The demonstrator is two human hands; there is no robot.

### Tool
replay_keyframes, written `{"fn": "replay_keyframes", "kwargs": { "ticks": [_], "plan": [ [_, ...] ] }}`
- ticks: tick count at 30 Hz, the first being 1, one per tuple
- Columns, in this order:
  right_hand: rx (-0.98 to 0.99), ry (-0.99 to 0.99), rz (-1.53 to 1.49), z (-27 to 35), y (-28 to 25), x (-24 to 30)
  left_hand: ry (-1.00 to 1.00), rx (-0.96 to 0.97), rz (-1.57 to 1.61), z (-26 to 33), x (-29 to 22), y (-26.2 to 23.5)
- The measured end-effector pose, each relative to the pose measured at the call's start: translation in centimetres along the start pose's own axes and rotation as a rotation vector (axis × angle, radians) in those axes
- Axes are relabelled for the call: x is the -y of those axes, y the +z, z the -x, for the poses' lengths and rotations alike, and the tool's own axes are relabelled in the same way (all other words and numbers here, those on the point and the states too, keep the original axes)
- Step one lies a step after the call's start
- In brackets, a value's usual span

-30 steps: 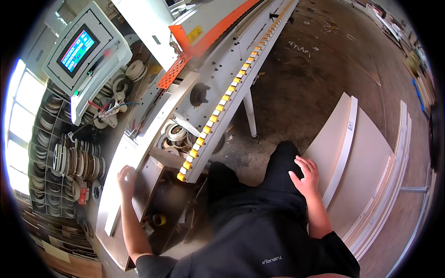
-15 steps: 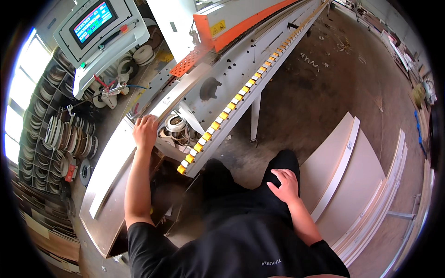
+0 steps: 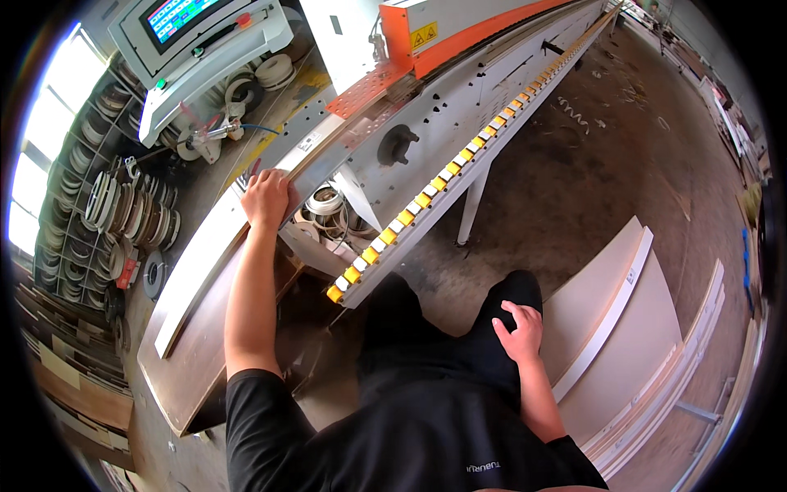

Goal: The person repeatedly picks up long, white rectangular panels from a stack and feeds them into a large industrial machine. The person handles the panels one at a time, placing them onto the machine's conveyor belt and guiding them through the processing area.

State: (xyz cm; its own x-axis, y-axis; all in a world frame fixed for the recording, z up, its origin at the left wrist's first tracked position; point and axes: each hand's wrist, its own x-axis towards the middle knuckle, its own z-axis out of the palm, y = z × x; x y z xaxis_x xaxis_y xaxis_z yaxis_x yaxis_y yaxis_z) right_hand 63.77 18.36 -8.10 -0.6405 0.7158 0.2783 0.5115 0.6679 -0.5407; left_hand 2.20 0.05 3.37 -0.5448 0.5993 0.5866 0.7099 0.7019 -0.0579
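Hands apart: left hand (image 3: pixel 266 199) outstretched, gripping machine panel (image 3: pixel 215 238) edge; right hand (image 3: pixel 519 330) open on thigh (image 3: pixel 492 348).

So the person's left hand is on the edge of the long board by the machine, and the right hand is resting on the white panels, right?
Not quite: the head view shows the right hand on the person's own thigh, beside the white panels. The left hand is indeed on the long board.

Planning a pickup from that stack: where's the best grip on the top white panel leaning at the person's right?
Probably the top white panel by its long upper-left edge, coming from the person's side. That edge stands free and raised above the floor, while its back face lies against the panels behind. The right hand rests on the knee close by.
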Motion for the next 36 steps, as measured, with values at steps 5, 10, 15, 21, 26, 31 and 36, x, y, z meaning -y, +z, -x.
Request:
{"fn": "replay_keyframes", "kwargs": {
  "ticks": [5, 10, 15, 21, 26, 31, 36],
  "plan": [
    [0.013, 0.004, 0.004, -0.4, 0.3, -0.5, -0.059, 0.025, 0.000, 0.1, -1.1, -0.6],
    [0.018, 0.048, 0.016, -0.4, 0.4, -0.7, -0.025, -0.071, 0.061, 0.5, -0.8, -0.4],
    [-0.012, 0.087, 0.007, -0.6, 0.5, -1.2, 0.005, -0.011, 0.041, 0.0, -0.3, -0.5],
    [0.027, 0.117, 0.036, -0.5, 0.7, -0.9, 0.013, -0.007, 0.030, -0.8, -0.6, 0.6],
    [0.062, 0.116, 0.059, -0.9, 0.6, -0.9, 0.027, -0.039, 0.025, -3.2, -3.6, 2.9],
    [0.061, 0.112, 0.066, -0.9, 0.4, -1.0, -0.010, -0.030, 0.047, -6.4, -7.7, 5.1],
    [0.013, 0.106, 0.074, -0.8, 0.3, -1.4, 0.063, -0.042, 0.130, -8.3, -8.7, 6.8]
  ]
}}
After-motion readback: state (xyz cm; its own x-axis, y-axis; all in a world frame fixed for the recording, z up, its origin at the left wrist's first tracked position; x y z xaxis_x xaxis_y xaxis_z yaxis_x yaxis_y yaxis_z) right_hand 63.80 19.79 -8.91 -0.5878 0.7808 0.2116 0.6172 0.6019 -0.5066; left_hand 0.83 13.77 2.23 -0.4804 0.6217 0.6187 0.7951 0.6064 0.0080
